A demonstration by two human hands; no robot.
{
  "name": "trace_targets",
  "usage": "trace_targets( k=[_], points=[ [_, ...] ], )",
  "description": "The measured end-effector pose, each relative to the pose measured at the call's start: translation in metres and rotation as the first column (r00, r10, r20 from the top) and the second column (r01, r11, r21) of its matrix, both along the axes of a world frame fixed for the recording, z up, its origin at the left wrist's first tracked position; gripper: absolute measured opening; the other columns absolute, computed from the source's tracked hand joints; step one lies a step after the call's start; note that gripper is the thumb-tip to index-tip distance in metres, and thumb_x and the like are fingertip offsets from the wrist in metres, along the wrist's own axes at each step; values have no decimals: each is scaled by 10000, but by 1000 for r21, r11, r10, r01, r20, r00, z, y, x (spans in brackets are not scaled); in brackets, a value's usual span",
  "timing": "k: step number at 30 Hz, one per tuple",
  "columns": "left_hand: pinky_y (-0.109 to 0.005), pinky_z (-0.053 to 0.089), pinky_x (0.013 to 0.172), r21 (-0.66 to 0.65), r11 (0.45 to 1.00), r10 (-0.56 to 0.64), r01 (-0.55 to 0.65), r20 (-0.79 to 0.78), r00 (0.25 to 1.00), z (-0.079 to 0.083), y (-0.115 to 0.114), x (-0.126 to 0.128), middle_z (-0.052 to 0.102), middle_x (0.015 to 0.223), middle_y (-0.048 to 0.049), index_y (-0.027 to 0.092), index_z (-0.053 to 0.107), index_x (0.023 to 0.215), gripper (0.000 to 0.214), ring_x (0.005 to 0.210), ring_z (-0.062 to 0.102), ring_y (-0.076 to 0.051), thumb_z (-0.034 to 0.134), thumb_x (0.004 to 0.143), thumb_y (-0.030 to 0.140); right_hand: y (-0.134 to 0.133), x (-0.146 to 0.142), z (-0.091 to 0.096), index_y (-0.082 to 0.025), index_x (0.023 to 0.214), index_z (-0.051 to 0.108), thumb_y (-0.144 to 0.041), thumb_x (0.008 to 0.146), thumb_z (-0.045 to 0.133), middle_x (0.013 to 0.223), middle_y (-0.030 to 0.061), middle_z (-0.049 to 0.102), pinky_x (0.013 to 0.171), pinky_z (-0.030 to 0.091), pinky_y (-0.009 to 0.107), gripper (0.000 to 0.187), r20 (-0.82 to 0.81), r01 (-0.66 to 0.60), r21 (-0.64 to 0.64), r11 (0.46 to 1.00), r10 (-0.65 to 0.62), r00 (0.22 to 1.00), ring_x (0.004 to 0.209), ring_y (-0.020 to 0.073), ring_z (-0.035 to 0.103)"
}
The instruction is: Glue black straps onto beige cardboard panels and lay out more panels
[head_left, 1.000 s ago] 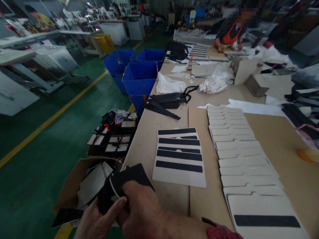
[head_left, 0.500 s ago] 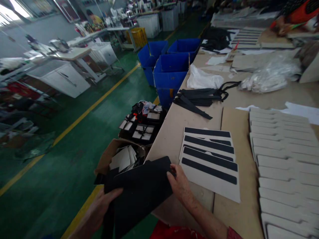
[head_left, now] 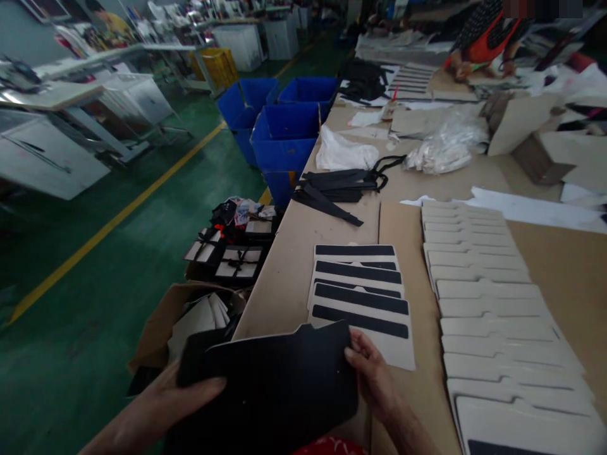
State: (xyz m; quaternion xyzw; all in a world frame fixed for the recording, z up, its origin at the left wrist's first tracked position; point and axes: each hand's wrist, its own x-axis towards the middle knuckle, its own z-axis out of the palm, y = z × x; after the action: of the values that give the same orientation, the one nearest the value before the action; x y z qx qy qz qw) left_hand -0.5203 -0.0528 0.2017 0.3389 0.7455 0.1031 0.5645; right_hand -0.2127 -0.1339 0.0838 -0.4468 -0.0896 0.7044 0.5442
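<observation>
Black sheet [head_left: 279,382] held at the edge of the worktop [head_left: 279,278]. Left hand [head_left: 177,395] clamped on its left side, thumb across the face; right hand [head_left: 374,366] pinching its upper right corner. Judged light and fairly stiff, liable to crease if forced; best taken by opposite edges.

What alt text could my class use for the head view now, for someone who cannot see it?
A person's left hand and right hand hold a black panel near a worktable. On it lie black-striped pale boards and, further right, a long row of overlapping pale boards.
</observation>
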Motion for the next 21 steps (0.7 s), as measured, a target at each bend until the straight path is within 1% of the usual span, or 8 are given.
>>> trace_targets(
  k=[1, 3, 4, 7, 11, 16, 18, 21],
  points=[
    [-421, 614, 740, -31, 993, -113, 115, 83, 990, -7, 13, 18, 764, 908, -81, 188, 687, 999, 637, 860, 714, -340, 821, 466, 508, -4, 17, -2, -216, 1117, 604, -330, 716, 772, 1063, 65, 722, 859, 506, 379, 449, 66, 84, -56, 995, -80, 995, 923, 230, 678],
    [-371, 590, 811, 72, 953, -299, 295, 64, 952, -25, 36, 57, 755, 989, -87, 147, 667, 1071, 597, 935, 700, -298, 782, 569, 450, -9, 48, -9, -234, 1099, 598, -345, 679, 797, 1036, 46, 734, 819, 526, 365, 478, 218, 224, -131, 966, -192, 957, 893, 226, 685],
    [-343, 572, 839, 121, 912, -402, 393, 65, 913, -36, 47, 78, 751, 1012, -76, 142, 667, 1093, 543, 959, 693, -276, 744, 630, 415, -10, 62, -13, -239, 1093, 596, -355, 660, 806, 1031, 38, 738, 817, 530, 362, 495, 287, 273, -145, 951, -223, 932, 890, 225, 688],
    [-279, 553, 728, 186, 807, -562, 561, -51, 825, -73, 69, 131, 757, 889, -38, 140, 699, 1023, 356, 843, 703, -228, 657, 724, 329, -7, 93, -29, -236, 1087, 590, -406, 637, 799, 1022, 31, 741, 836, 531, 368, 524, 481, 359, -138, 923, -254, 839, 899, 232, 686],
    [-245, 506, 714, 214, 765, -575, 607, -198, 794, -112, 85, 170, 748, 877, -21, 159, 705, 990, 287, 842, 696, -208, 641, 714, 204, 3, 116, -50, -198, 1075, 596, -489, 669, 729, 969, 59, 731, 821, 519, 380, 517, 766, 361, -138, 922, -131, 629, 894, 257, 673],
    [-265, 477, 790, 175, 751, -539, 637, -395, 744, -133, 84, 178, 738, 980, -75, 173, 651, 1129, 367, 948, 680, -232, 621, 767, 221, 10, 126, -63, -171, 1122, 608, -513, 760, 605, 1005, 109, 701, 817, 491, 394, 499, 940, 259, -178, 949, 87, 329, 925, 282, 650],
    [-288, 471, 829, 152, 743, -530, 651, -460, 712, -136, 78, 177, 717, 1044, -109, 163, 625, 1167, 405, 994, 664, -254, 635, 773, 258, 10, 127, -66, -170, 1143, 605, -509, 775, 581, 1025, 118, 689, 822, 483, 395, 501, 956, 248, -202, 947, 136, 258, 938, 284, 638],
    [-323, 460, 875, 134, 722, -533, 679, -517, 670, -139, 68, 176, 666, 1137, -142, 150, 603, 1183, 436, 1033, 645, -277, 646, 773, 293, 6, 129, -72, -174, 1180, 594, -509, 780, 570, 1036, 111, 677, 830, 479, 387, 522, 959, 259, -215, 942, 152, 240, 930, 273, 628]
  ],
)
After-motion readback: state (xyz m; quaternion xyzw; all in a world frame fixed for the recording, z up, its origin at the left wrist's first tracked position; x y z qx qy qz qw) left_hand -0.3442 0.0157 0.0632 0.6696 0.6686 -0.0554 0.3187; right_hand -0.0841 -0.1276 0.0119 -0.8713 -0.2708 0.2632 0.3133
